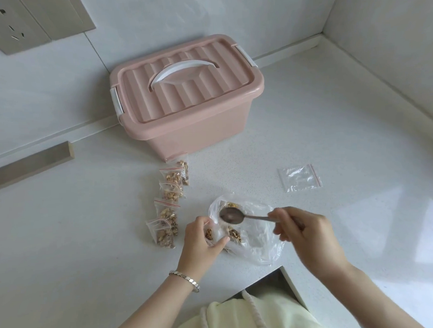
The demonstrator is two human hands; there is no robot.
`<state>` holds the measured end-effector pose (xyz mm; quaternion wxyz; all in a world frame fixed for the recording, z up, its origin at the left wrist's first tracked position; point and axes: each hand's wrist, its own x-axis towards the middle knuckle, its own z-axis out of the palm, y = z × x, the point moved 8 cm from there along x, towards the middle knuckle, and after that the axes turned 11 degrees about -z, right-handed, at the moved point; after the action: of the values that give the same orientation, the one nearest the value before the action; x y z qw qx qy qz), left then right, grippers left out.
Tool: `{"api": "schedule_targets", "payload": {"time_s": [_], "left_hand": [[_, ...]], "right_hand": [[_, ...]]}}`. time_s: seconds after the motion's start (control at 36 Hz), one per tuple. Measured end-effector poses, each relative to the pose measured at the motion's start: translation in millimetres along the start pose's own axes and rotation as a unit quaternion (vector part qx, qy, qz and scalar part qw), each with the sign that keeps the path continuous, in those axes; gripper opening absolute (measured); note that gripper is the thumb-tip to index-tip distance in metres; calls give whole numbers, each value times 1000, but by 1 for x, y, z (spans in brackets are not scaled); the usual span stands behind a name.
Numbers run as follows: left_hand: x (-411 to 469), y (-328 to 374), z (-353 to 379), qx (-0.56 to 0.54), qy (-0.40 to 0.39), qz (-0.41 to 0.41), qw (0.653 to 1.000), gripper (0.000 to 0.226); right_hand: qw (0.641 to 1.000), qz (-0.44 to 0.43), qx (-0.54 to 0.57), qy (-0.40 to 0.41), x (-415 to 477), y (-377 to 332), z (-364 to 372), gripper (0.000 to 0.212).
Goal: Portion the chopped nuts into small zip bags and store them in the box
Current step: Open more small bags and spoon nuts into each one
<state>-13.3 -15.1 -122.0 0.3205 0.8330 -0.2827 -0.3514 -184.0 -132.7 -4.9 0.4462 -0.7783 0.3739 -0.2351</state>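
Note:
My left hand (201,240) grips a small zip bag (209,234) with some chopped nuts in it, held beside a large clear plastic bag (257,238) of nuts. My right hand (303,232) holds a metal spoon (233,216) by its handle, the bowl hovering over the large bag's mouth. Several filled zip bags (169,202) with red seals lie in a row to the left. An empty zip bag (300,177) lies flat at the right. The pink storage box (183,96) stands at the back, lid closed, white handle on top.
The white counter (90,229) meets tiled walls at the back and right. A wall socket (7,26) is at the upper left. A grey strip (31,165) lies along the left wall. The counter's front edge has a notch (278,282) near my body.

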Motion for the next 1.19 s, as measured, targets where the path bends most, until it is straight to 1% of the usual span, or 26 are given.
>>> {"api": "schedule_targets", "payload": {"time_s": [0.08,0.22,0.36,0.44,0.56,0.61,0.72,0.83,0.97,1.08,1.19], "left_hand": [[1,-3,2,-10,-14,-10,1000,38],[2,1,4,-14,-24,-14,1000,48],[2,3,8,-10,-39,-19,999,59],[3,4,10,-4,-50,-21,999,59],[6,5,11,-4,-58,-25,998,58],[8,7,11,-5,-58,-24,998,57],[10,7,9,-9,-49,-26,998,54],[10,3,9,-10,-48,-28,998,50],[9,2,8,-14,-44,-26,999,47],[8,2,9,-17,-44,-23,999,48],[8,2,8,-15,-42,-20,999,48]], "right_hand": [[998,56,7,40,-2,25,-10,25],[984,144,49,88,-8,64,-3,24],[976,175,83,101,-8,80,17,23],[968,195,125,101,-8,89,29,22],[953,225,192,72,-10,95,48,22],[941,244,223,72,-12,98,53,24],[907,294,281,109,-23,109,50,27],[881,326,320,122,-33,119,42,28],[886,319,314,121,-40,123,25,29],[905,291,292,105,-36,114,12,30],[926,250,271,83,-26,90,1,31]]}}
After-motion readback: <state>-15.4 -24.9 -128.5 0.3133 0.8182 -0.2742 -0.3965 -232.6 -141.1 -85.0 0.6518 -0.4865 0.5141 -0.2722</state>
